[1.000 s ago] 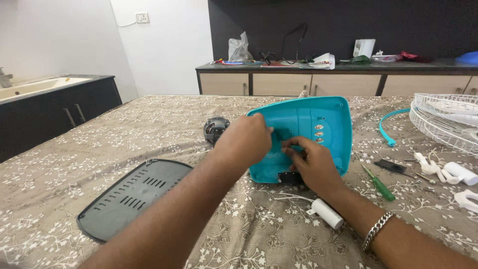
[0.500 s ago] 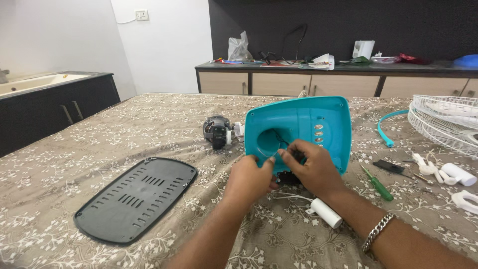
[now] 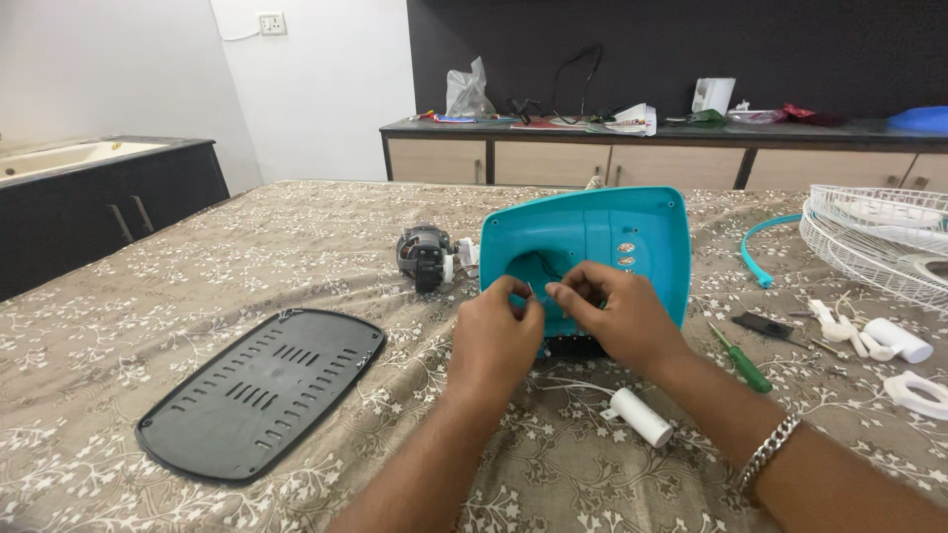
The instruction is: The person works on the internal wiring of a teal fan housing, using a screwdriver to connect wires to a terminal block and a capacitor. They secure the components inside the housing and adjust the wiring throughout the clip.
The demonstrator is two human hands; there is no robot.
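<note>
Pinch the thin wire at the mouth of the upright teal plastic fan housing on the floral-clothed table; left hand and right hand fingertips closed together; keep strands slack, avoid tugging the white cylindrical capacitor.

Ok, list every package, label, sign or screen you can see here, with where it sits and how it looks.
Plastic bag: far counter, left end; crumpled, translucent grey-white.
White carton: far counter, right of middle; small, upright, boxy.
Red wrapper: far counter, right; flat, crumpled.
Wall socket plate: white wall, upper left; square, white.
No screens or signs show.
</note>
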